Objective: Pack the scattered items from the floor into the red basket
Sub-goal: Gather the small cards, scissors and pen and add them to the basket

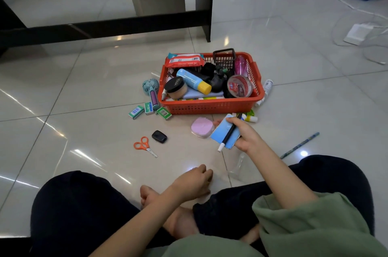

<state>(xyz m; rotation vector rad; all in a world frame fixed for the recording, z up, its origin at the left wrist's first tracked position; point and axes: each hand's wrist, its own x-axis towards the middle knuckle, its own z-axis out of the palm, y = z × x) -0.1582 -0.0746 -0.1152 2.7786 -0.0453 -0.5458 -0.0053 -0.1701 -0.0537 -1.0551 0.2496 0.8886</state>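
Observation:
The red basket (210, 106) stands on the tiled floor, holding a blue bottle, a powder jar, a wipes pack, a tape roll and a black mesh cup. My right hand (246, 133) holds a light blue card (221, 134) and a black pen (230, 133) together, just in front of the basket's near right corner. My left hand (194, 180) rests low near my feet with fingers loosely curled, holding nothing. Scattered on the floor lie a pink compact (201, 127), orange scissors (143, 145), a black key fob (159, 136), three green staple boxes (149, 110) and a teal hand fan (151, 90).
A glue stick (251, 118) and a white tube (266, 89) lie by the basket's right side. A patterned pencil (300, 145) lies right of my hand. A clear plastic bottle (238, 167) lies near my right knee. A black table frame (206, 26) stands behind.

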